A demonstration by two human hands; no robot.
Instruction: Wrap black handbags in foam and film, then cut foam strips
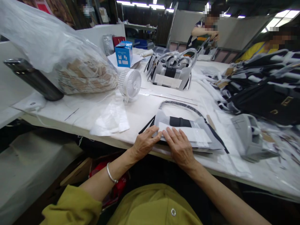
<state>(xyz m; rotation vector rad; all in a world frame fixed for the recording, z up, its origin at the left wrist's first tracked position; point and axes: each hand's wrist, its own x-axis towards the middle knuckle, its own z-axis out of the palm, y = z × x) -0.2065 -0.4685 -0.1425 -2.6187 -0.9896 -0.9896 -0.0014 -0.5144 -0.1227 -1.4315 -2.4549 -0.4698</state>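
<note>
A flat grey bag [206,137] with a black band and a white paper sheet [187,132] on it lies at the near edge of the white table [77,115]. My left hand [145,142] presses flat on the bag's near left corner, fingers stretched out. My right hand [179,145] lies flat beside it on the white sheet's near edge, fingers spread. Neither hand grips anything.
A small white fan [129,83] stands behind, beside a clear plastic sack of tags [77,72] and a dark bottle [35,79]. Further back are a blue box [123,53] and a stack of grey bags [172,70]. Black bags [264,100] pile at right. Two other people work at the far side.
</note>
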